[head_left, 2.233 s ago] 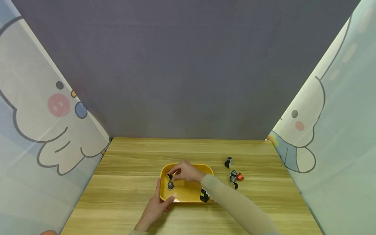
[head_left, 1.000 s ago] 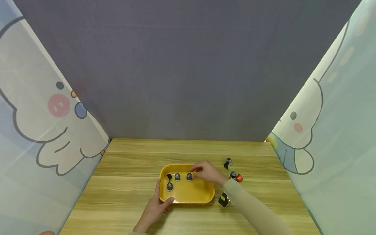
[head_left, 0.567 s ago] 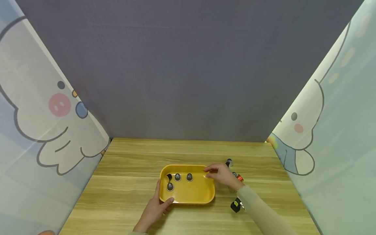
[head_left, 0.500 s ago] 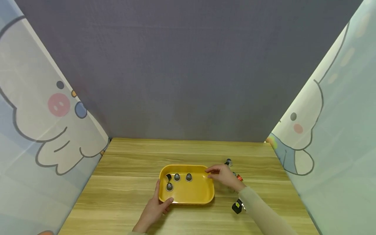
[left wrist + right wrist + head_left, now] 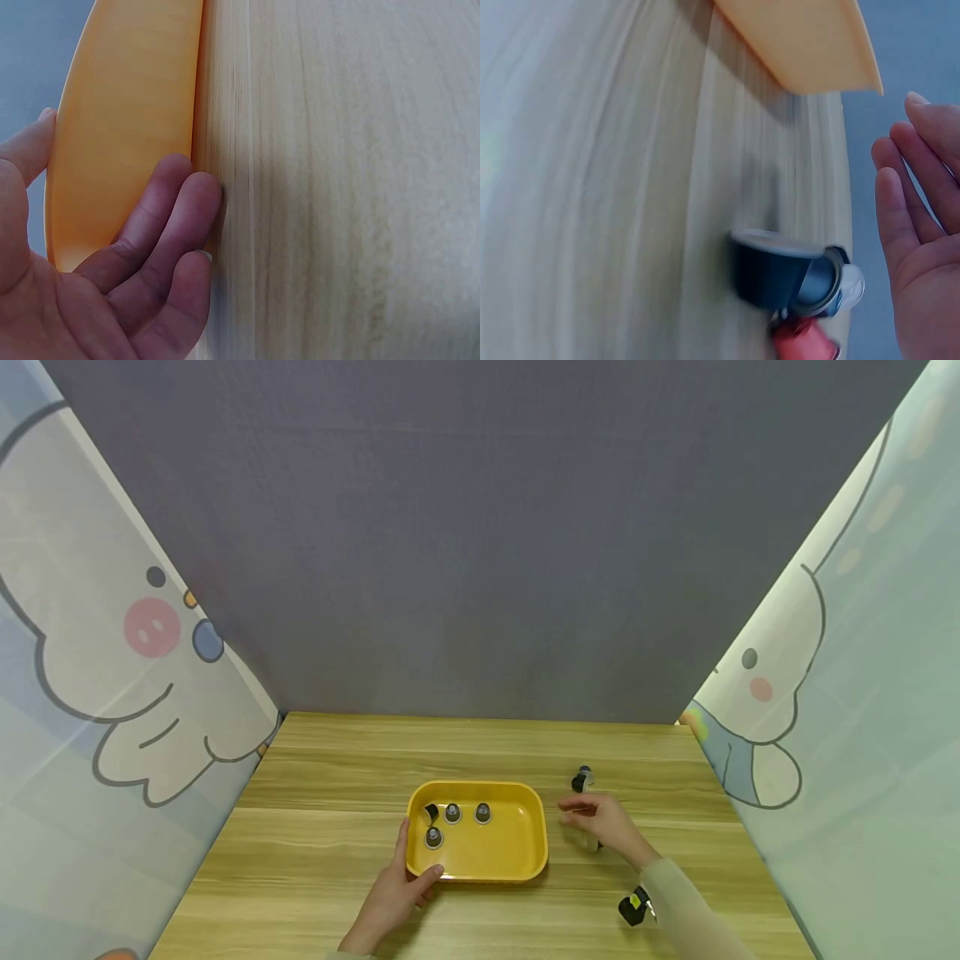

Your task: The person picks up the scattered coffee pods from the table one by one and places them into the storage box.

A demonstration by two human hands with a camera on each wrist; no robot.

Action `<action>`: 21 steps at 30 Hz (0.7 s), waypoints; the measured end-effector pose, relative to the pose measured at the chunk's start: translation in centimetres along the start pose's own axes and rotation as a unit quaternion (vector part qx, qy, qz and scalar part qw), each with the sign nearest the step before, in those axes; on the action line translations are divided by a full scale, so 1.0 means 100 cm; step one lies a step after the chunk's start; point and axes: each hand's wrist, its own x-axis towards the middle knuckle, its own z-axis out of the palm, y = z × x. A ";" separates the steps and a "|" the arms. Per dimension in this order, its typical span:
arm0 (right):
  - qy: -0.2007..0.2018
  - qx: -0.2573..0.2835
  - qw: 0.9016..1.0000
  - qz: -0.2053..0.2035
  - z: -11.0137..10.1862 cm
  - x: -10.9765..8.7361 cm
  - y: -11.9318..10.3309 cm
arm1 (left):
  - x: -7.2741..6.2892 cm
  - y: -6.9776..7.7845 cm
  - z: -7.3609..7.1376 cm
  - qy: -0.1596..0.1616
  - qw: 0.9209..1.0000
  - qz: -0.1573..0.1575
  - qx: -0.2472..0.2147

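My left hand (image 5: 392, 893) grips the near left corner of a yellow tray (image 5: 513, 852), with the thumb at the rim and several fingers against the outer wall. Three dark coffee capsules stand in the tray's left half, one of them a capsule (image 5: 483, 812) near the middle of the back. A black capsule (image 5: 431, 814) lies tipped by the left wall. Right of the tray, over the table, my right hand (image 5: 609, 827) holds nothing, its fingers loosely extended. Beneath it in the right wrist view are a dark capsule (image 5: 772, 274) and a red capsule (image 5: 804, 341).
A small group of black and silver capsules (image 5: 582, 779) lies beyond my right hand on the wooden table (image 5: 330, 760). A grey panel (image 5: 480, 568) rises at the back, with printed cloths on both sides.
My right hand has set a capsule down in the tray, let go and moved right, out over the loose capsules. My left hand has stayed at the tray's corner.
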 end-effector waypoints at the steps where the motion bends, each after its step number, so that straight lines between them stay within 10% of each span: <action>1: 0.002 0.004 1.000 0.007 -0.001 -0.002 0.002 | 0.000 0.000 0.000 0.000 1.000 -0.003 0.001; 21: 0.034 0.034 0.998 0.036 -0.019 -0.036 0.026 | 0.000 0.002 0.000 0.002 1.000 0.000 -0.011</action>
